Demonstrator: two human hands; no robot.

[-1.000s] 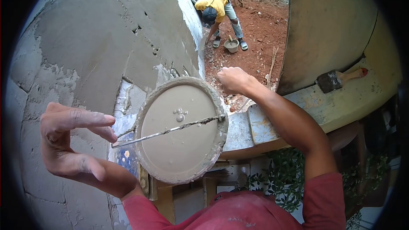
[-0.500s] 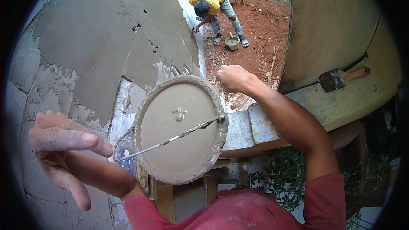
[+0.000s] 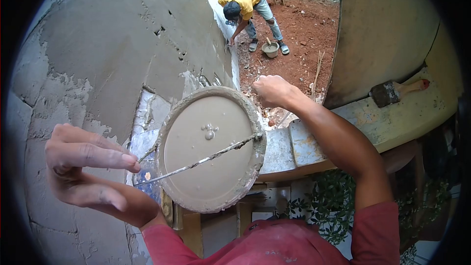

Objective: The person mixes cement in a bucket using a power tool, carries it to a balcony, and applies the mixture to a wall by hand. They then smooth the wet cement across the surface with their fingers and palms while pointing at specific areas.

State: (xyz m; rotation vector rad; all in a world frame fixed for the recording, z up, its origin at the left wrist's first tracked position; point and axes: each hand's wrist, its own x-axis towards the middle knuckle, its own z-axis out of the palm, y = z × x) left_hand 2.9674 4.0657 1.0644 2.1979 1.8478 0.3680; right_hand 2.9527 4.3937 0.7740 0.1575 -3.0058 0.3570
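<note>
A round bucket (image 3: 169, 194) of thin grey mortar, its rim crusted, stands in front of me. Its wire handle (image 3: 196, 164) lies across the top, and a few bubbles float near the middle. My left hand (image 3: 88, 167) is raised to the left of the bucket, empty, with fingers apart and the thumb spread below them. Beyond the bucket's far right side, my right hand (image 3: 274, 91) is closed in a fist; whatever its fingers hold is hidden. A partly plastered grey wall (image 3: 98, 54) rises on my left.
A paintbrush (image 3: 397, 91) lies on the curved yellowish ledge (image 3: 358, 122) at right. Below, on red soil (image 3: 306, 34), a co-worker (image 3: 245, 2) in a yellow shirt bends toward the wall's edge beside a small bucket (image 3: 270, 50). Leafy plants (image 3: 328, 201) grow under the ledge.
My left hand has moved slightly right, toward the bucket, its thumb and fingers drawing closer together. My right fist is nearly still. The co-worker's hand has shifted lower along the wall edge.
</note>
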